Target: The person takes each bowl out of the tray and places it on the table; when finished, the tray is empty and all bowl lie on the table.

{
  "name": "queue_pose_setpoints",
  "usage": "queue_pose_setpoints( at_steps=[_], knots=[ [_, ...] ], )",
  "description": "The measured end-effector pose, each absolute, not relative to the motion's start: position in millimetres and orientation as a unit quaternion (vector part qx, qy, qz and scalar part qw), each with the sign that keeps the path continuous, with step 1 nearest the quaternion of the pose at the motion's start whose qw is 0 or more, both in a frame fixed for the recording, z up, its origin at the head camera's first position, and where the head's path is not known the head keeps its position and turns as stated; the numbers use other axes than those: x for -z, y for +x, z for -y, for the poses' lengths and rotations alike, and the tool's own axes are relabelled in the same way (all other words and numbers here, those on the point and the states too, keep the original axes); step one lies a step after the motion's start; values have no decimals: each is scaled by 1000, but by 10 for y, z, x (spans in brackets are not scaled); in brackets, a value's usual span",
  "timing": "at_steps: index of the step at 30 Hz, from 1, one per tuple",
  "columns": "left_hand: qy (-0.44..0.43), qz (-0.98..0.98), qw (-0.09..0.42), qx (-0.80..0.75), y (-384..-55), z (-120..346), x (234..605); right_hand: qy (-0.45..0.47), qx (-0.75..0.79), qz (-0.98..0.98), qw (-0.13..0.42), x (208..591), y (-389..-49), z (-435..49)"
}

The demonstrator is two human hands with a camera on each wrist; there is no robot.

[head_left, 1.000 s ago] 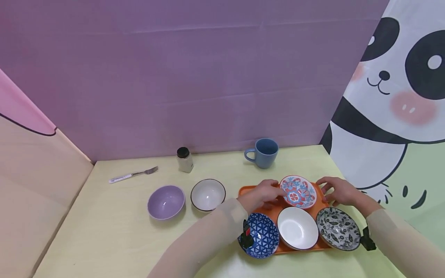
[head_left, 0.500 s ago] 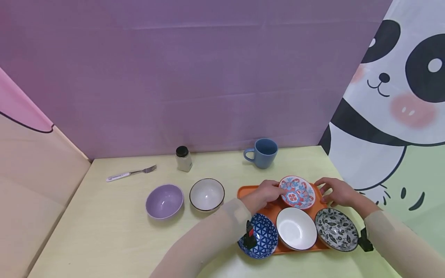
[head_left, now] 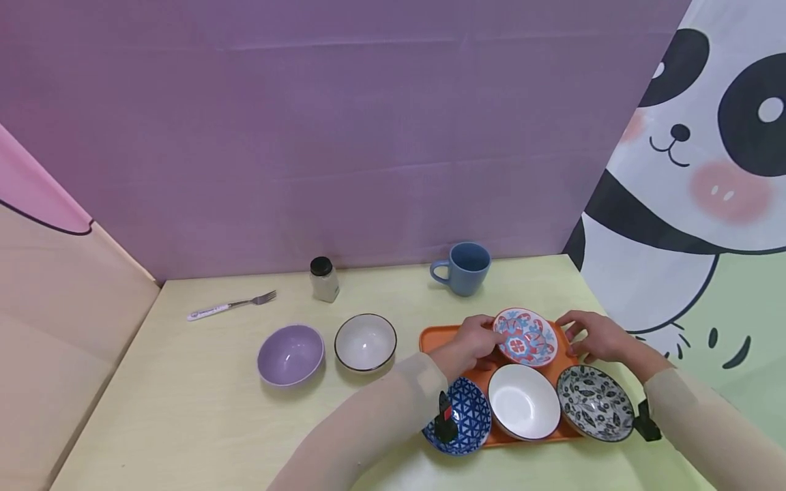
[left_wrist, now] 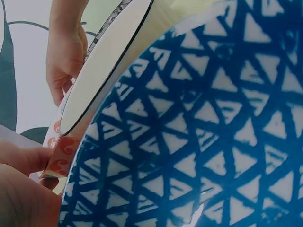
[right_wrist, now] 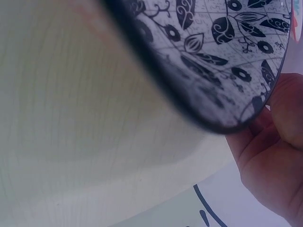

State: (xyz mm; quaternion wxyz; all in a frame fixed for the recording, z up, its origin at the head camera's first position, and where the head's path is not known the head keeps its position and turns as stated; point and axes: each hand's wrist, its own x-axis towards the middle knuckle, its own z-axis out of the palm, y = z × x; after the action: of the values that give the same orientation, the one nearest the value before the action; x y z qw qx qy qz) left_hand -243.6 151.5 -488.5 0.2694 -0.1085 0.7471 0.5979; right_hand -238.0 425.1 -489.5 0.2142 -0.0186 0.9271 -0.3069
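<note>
My left hand (head_left: 475, 342) pinches the left edge of a red-and-blue patterned bowl (head_left: 527, 337), its thumb on the rim. The bowl is at the back of an orange tray (head_left: 439, 335). Just right of it is my right hand (head_left: 594, 335), its fingers loosely bent by the tray's right edge, with a slight gap to the bowl. Along the tray's front stand a blue triangle-patterned bowl (head_left: 469, 416), a white bowl (head_left: 524, 402) and a black-and-white leaf-patterned bowl (head_left: 595, 402). The blue bowl fills much of the left wrist view; the leaf-patterned bowl (right_wrist: 222, 47) hangs over the right wrist view.
To the left stand a purple bowl (head_left: 291, 354) and a white dark-rimmed bowl (head_left: 366, 342). Farther back are a fork (head_left: 232, 305), a black-lidded jar (head_left: 324, 279) and a blue mug (head_left: 467, 269). A purple backdrop (head_left: 344, 136) rises behind the table.
The head view has shifted slightly. Both hands, the bowls and the tray keep nearly the same places.
</note>
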Motion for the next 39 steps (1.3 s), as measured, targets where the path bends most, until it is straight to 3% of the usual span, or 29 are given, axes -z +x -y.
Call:
queue_pose_setpoints(
  at_steps=[17, 39],
  knots=[
    [-120, -727, 247, -629, -2386, -1440, 4810, 19, 358, -906, 227, 4879, -2371, -4242],
    [-15, -696, 266, -667, -2300, -842, 4431, 32, 355, -904, 236, 4865, -2393, -4225]
  ],
)
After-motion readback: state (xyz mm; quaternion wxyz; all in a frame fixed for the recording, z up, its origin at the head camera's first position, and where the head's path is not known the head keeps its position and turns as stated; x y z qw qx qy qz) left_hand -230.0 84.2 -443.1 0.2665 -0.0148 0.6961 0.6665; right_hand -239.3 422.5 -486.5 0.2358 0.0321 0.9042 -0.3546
